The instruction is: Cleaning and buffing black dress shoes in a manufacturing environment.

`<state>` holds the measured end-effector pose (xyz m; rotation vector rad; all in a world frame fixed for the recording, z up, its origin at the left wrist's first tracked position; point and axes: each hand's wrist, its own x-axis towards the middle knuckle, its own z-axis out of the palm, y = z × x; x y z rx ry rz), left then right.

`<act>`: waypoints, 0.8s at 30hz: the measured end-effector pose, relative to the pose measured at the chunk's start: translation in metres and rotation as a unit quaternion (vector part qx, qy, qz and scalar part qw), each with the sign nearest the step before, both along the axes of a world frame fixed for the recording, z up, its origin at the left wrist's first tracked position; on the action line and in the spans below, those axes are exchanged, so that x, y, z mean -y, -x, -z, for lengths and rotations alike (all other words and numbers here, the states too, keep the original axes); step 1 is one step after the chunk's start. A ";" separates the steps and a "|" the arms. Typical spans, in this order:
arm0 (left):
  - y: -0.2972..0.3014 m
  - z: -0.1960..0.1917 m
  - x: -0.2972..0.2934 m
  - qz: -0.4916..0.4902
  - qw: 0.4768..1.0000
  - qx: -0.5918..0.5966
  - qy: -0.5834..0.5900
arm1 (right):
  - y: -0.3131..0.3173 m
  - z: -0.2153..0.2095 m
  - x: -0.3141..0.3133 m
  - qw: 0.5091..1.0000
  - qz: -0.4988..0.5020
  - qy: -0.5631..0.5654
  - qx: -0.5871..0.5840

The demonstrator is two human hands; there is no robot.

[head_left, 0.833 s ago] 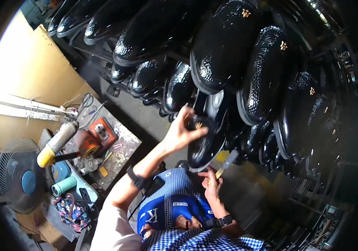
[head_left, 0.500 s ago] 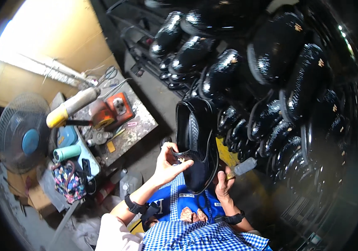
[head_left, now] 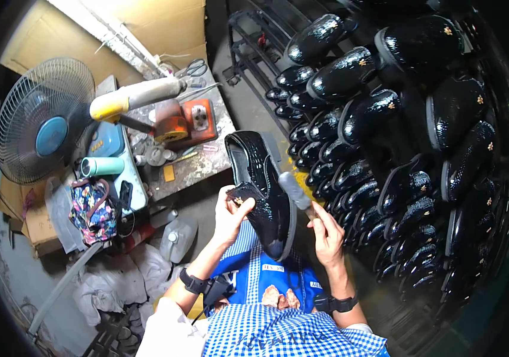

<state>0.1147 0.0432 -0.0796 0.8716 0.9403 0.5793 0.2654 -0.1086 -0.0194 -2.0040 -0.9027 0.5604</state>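
Note:
A glossy black shoe (head_left: 269,196) is tilted in front of my apron, its opening turned up and away from me. My left hand (head_left: 229,217) is closed on the tongue at the rim of the opening, thumb beside a small gold ornament. The toe points down toward me and looks duller than the wet-looking side. In my right hand (head_left: 328,235) is a brush (head_left: 295,189) with a grey, rounded head, held by its short handle. The brush head lies against or very close to the shoe's right side, near the sole; I cannot tell whether it touches.
Rows of shiny black shoes (head_left: 370,116) fill a rack on the right. At left, a worktable (head_left: 219,125) carries an orange socket box (head_left: 199,121), scissors (head_left: 195,67) and a yellow-grey tool (head_left: 135,98). A fan (head_left: 43,122), teal tumbler (head_left: 101,166), floral bag (head_left: 94,208) and plastic jug (head_left: 178,238) stand nearby.
The brush has come up from beside the toe to the shoe's right side. The shoe has tilted, showing more of that side, now glossier. The whole view has shifted.

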 end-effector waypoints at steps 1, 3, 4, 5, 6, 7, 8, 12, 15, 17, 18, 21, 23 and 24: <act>0.006 0.004 -0.001 0.003 1.000 0.001 -0.002 | -0.006 -0.001 0.000 0.998 -0.039 0.037 0.039; 0.023 0.011 -0.001 0.014 1.000 -0.015 -0.011 | -0.014 -0.011 -0.002 0.991 -0.096 0.091 0.031; 0.031 0.012 0.000 0.028 0.999 -0.027 0.017 | -0.018 -0.011 0.001 0.988 -0.123 0.091 -0.003; 0.039 0.013 0.000 0.042 0.997 -0.039 0.046 | -0.021 -0.011 0.005 0.984 -0.148 0.091 -0.038; 0.044 0.021 0.001 0.031 0.997 -0.010 0.066 | -0.028 -0.019 0.007 0.967 -0.207 0.126 -0.075; 0.052 0.025 0.007 0.028 0.997 -0.014 0.071 | -0.028 -0.018 0.011 0.959 -0.228 0.140 -0.093; 0.060 0.026 0.013 0.040 0.995 -0.025 0.091 | -0.026 -0.016 0.010 0.960 -0.228 0.140 -0.076; 0.065 0.025 0.028 0.063 0.985 -0.021 0.157 | -0.030 0.011 0.009 0.979 -0.117 0.154 -0.068; 0.072 0.036 0.037 0.069 0.988 -0.048 0.131 | -0.024 0.019 0.023 0.949 -0.217 0.052 -0.222; 0.081 0.043 0.035 0.087 0.986 -0.064 0.128 | -0.027 0.015 0.013 0.936 -0.254 0.113 -0.215; 0.077 0.039 0.031 0.081 0.986 -0.063 0.133 | -0.029 0.013 0.004 0.959 -0.199 0.187 -0.071; 0.059 0.026 0.022 0.034 0.985 -0.010 0.169 | -0.032 0.052 0.004 0.992 0.062 0.046 -0.097; 0.053 0.027 0.014 -0.005 0.992 0.002 0.130 | -0.037 0.046 0.021 0.962 0.100 0.121 -0.225; 0.054 0.032 0.009 0.011 0.994 -0.010 0.106 | -0.029 0.042 0.019 0.972 0.062 0.053 -0.221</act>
